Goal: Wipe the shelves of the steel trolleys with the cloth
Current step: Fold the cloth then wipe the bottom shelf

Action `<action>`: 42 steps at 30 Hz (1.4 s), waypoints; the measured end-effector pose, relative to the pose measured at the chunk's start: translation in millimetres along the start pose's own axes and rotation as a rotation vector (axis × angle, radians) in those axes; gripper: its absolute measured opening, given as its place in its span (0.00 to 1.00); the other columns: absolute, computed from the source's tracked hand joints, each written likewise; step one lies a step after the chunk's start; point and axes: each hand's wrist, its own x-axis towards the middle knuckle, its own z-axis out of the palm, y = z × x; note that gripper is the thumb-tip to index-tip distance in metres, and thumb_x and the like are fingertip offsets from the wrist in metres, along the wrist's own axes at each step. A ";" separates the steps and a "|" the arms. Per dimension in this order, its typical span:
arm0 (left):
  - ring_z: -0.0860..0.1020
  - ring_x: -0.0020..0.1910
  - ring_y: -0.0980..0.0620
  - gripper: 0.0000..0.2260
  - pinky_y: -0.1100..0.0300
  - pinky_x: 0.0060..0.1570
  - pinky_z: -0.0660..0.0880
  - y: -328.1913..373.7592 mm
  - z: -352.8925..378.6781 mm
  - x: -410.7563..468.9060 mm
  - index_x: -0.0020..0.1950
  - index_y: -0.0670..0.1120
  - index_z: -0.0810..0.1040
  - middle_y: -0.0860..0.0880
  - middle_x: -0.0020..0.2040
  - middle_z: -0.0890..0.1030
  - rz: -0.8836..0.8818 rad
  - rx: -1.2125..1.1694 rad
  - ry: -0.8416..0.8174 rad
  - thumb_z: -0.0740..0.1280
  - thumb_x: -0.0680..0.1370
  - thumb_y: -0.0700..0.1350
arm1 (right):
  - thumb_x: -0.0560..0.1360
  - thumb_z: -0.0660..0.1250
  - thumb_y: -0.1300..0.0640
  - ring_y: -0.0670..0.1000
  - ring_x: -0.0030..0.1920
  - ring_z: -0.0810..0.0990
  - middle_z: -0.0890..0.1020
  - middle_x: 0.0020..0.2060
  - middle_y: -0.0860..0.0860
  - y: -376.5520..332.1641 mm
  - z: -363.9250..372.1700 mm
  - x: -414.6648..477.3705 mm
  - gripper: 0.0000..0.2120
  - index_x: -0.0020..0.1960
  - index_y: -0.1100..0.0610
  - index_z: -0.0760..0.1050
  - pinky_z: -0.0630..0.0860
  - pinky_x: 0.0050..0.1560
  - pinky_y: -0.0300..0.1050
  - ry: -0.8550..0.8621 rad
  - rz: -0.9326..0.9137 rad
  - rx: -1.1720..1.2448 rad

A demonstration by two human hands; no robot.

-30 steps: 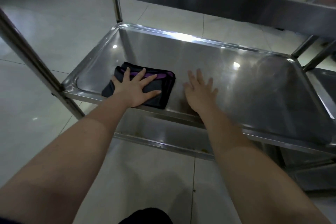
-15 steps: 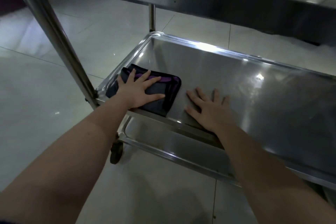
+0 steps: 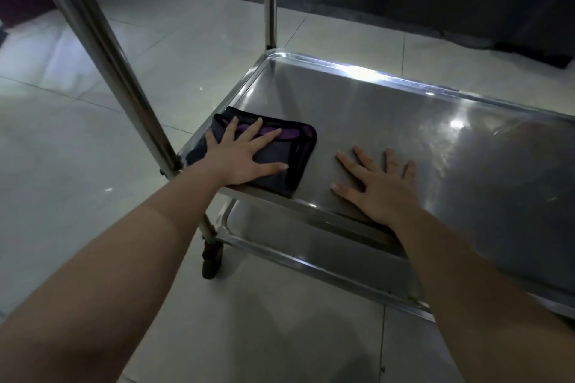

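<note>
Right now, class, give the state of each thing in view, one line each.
cloth: folded, flat on the shelf's near left corner.
left hand: fingers spread, pressing the cloth.
right hand: fingers spread, flat on bare steel, apart from the cloth.
shelf: level, bearing the cloth and both hands.

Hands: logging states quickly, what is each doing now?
Left hand: open, pressing flat on the cloth.
Right hand: open, flat on the shelf, holding nothing.
</note>
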 end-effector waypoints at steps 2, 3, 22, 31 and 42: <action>0.38 0.78 0.44 0.43 0.29 0.70 0.39 -6.6 2.1 -14.3 0.72 0.76 0.40 0.60 0.79 0.40 -0.004 0.001 -0.017 0.42 0.58 0.85 | 0.62 0.32 0.17 0.61 0.78 0.40 0.41 0.77 0.35 -0.9 0.4 -2.7 0.36 0.68 0.23 0.31 0.37 0.71 0.70 0.001 -0.004 -0.002; 0.37 0.78 0.44 0.43 0.29 0.70 0.39 -7.6 2.1 -17.1 0.72 0.76 0.40 0.60 0.79 0.40 -0.018 0.004 -0.017 0.42 0.58 0.85 | 0.62 0.32 0.17 0.62 0.78 0.40 0.41 0.77 0.35 -3.4 0.8 -4.0 0.36 0.68 0.23 0.31 0.36 0.71 0.70 -0.004 -0.009 -0.002; 0.43 0.79 0.43 0.44 0.30 0.70 0.39 6.5 -1.5 4.2 0.73 0.74 0.43 0.58 0.80 0.44 -0.159 0.044 0.100 0.37 0.58 0.85 | 0.62 0.35 0.17 0.61 0.78 0.38 0.43 0.78 0.37 -2.9 -1.7 -11.1 0.44 0.75 0.30 0.39 0.37 0.72 0.71 -0.014 -0.009 0.016; 0.39 0.78 0.41 0.44 0.27 0.67 0.40 73.1 14.7 -28.2 0.71 0.77 0.41 0.62 0.79 0.41 -0.038 -0.024 -0.009 0.42 0.55 0.86 | 0.70 0.45 0.21 0.59 0.79 0.46 0.46 0.79 0.41 51.7 -14.9 -33.1 0.38 0.77 0.33 0.43 0.41 0.73 0.69 -0.088 -0.035 -0.015; 0.36 0.76 0.34 0.41 0.22 0.62 0.35 197.8 45.9 -28.7 0.69 0.77 0.36 0.58 0.80 0.39 0.043 0.024 0.030 0.36 0.57 0.85 | 0.70 0.37 0.23 0.65 0.77 0.42 0.45 0.79 0.41 137.7 4.3 -78.2 0.35 0.75 0.32 0.41 0.39 0.71 0.69 -0.023 0.216 -0.017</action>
